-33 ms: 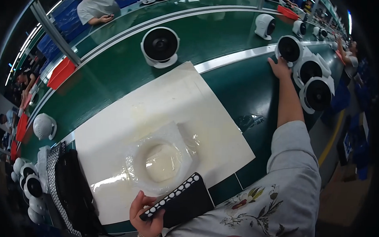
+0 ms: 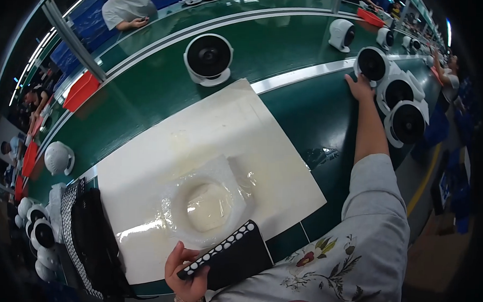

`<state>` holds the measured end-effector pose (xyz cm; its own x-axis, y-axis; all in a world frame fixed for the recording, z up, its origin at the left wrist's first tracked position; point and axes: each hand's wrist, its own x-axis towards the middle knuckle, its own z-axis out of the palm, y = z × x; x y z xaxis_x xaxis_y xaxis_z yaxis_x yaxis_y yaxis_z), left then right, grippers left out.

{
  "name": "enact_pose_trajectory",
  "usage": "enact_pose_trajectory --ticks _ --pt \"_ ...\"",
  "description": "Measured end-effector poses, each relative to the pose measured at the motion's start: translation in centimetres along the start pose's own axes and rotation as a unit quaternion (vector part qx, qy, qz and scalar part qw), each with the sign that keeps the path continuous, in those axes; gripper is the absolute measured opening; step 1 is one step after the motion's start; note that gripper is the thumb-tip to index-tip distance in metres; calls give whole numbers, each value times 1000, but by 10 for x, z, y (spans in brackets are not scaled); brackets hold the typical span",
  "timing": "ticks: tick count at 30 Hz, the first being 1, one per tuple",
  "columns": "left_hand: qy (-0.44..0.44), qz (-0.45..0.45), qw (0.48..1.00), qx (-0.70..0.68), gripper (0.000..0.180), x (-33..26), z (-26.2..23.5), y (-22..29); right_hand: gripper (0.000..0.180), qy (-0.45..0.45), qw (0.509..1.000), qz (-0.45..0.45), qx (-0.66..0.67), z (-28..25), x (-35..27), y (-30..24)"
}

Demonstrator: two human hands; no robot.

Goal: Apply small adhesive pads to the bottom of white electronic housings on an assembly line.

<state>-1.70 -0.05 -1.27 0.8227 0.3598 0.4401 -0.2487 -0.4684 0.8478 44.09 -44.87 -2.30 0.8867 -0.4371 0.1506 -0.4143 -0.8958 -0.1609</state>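
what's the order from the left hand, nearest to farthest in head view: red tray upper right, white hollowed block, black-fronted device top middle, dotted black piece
From the left hand:
1. Dotted black piece: held in it, extending right.
2. White hollowed block: just ahead, on the white board.
3. Black-fronted device: top middle, past the board.
4. Red tray: upper right.

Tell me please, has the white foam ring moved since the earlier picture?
No. Judged against the edges of the white board, the white foam ring shows no shift; the whole view only slides slightly right.
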Motion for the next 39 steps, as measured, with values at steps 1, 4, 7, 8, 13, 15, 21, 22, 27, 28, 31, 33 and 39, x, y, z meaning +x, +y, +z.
enact_pose_trajectory --ticks 1,4,7,8,13,15,21,22,27,28,31,33,39 --pt "6 -11 1000 -15 22 1 2 1 78 12 1000 5 -9 2 7 4" --pt "-2 -9 1000 0 22 1 -1 3 57 98 994 29 -34 3 2 1" --pt "8 13 1000 -1 21 4 1 7 17 354 915 -187 -39 -19 -30 -9" --pt "11 50 999 16 21 5 2 8 17 356 915 -187 -37 -27 -43 -15" --pt "-13 4 1000 5 28 5 0 18 15 286 783 -447 324 -96 -175 -64" --pt "-33 58 998 15 26 10 0 17 19 144 742 -451 475 -121 -239 -86" --pt "-120 211 969 -46 21 7 -14 8 20 -223 600 -587 496 -180 -343 -183" --pt "-160 214 962 -62 29 8 -16 5 20 -244 579 -642 439 -184 -348 -199" --pt "-94 92 990 -43 20 6 -15 23 22 -347 636 -608 324 -163 -365 -236" --pt "-91 90 991 -45 20 4 -16 24 22 -349 635 -609 321 -159 -366 -231" --pt "-16 -40 993 -109 16 -3 -21 21 27 -33 606 -648 460 -145 -369 -203" --pt "1 -52 989 -141 18 -5 -22 15 32 50 571 -642 510 -139 -368 -166" --pt "63 -148 940 -302 20 -8 -20 13 48 -101 570 -678 453 -124 -411 -113"
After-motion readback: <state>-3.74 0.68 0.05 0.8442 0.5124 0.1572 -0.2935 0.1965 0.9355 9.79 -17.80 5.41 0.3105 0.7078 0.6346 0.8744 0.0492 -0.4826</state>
